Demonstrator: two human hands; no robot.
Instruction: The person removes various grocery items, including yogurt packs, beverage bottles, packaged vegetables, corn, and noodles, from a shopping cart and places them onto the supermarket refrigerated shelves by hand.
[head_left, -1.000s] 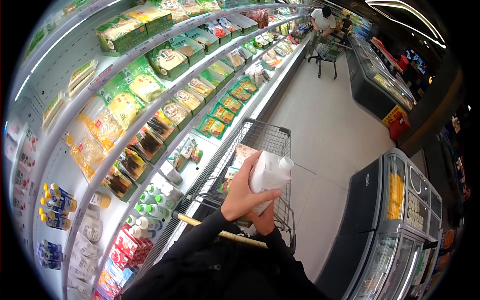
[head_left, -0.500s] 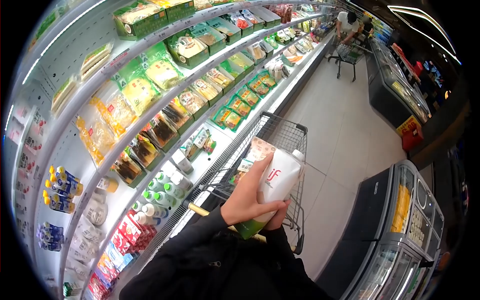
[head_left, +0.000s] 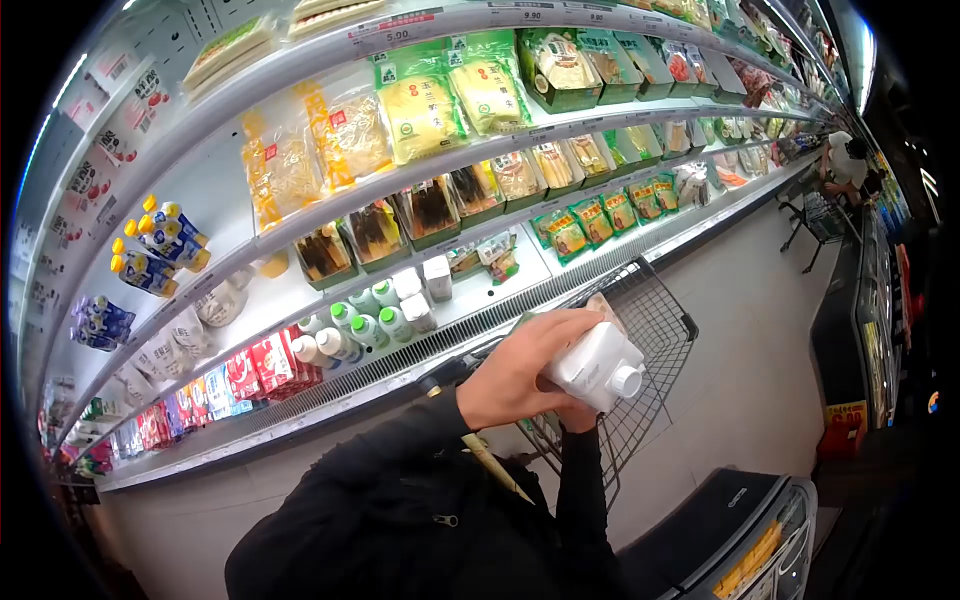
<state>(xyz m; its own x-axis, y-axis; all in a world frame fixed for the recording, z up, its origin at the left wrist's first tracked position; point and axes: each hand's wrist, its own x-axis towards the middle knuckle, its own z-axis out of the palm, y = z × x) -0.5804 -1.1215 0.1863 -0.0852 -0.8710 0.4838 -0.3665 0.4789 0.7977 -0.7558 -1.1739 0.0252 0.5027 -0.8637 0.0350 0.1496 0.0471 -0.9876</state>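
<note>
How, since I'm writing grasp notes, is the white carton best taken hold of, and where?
Probably grip the white carton around its flat faces behind the cap, from the left, like the left hand: those faces suit wrapping, and the tilt points the cap rightward, clear of that hand.

The person wears a plain black, long-sleeved fabric jacket (head_left: 390, 550), its dark body filling the lower edge of the view around six o'clock, where a small, pale metallic, elongated zip pull (head_left: 446, 520) stands out against the cloth. The loose black left sleeve (head_left: 370, 455), softly creased, lies at seven o'clock and reaches the wrist of the bare left hand (head_left: 520, 370); the matching black right sleeve (head_left: 583, 490), at five o'clock, likewise reaches the wrist of the bare right hand (head_left: 577, 414).
</note>
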